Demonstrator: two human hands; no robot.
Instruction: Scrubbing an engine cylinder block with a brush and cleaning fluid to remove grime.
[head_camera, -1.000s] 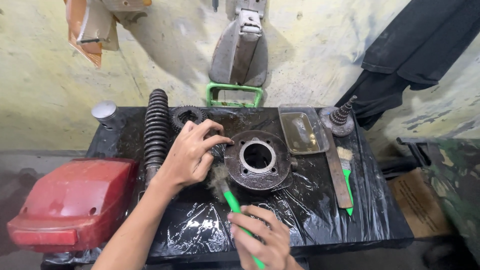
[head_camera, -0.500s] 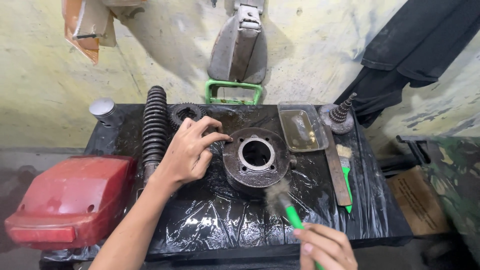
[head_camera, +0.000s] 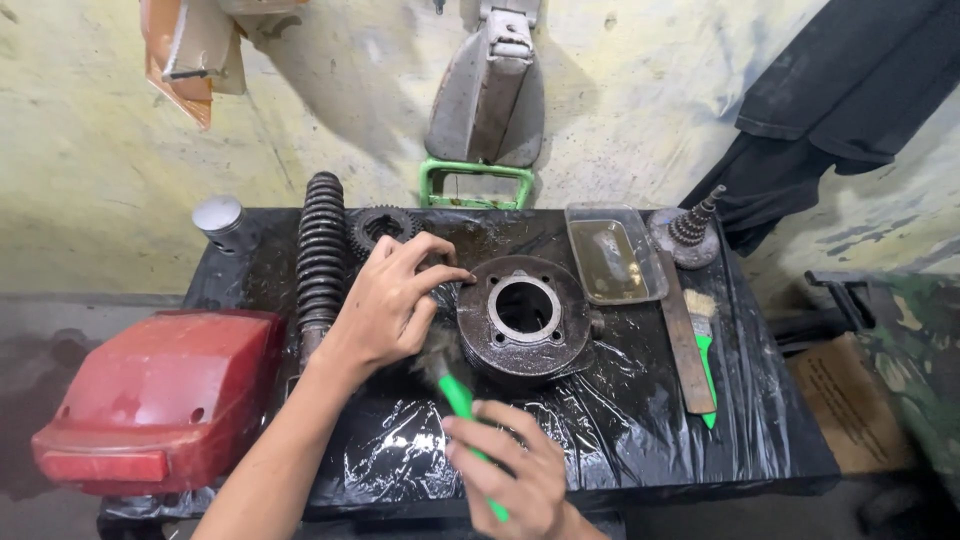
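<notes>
A dark round metal cylinder block (head_camera: 525, 318) with a centre bore lies on a table covered in black plastic sheet (head_camera: 640, 440). My left hand (head_camera: 392, 300) rests on the block's left rim, fingers spread, steadying it. My right hand (head_camera: 515, 475) grips a green-handled paintbrush (head_camera: 455, 390). Its bristles press against the block's lower left side, just under my left palm.
A black coil spring (head_camera: 322, 255) and a gear (head_camera: 380, 228) lie to the left, with a red cover (head_camera: 160, 395) beyond the table edge. A shallow tray of liquid (head_camera: 612, 255), a flat bar (head_camera: 685, 345), a second brush (head_camera: 702, 330) and a stepped gear shaft (head_camera: 690, 228) sit to the right.
My right hand swung the brush from the block's lower right back to its lower left side. My left hand stayed on the block's rim.
</notes>
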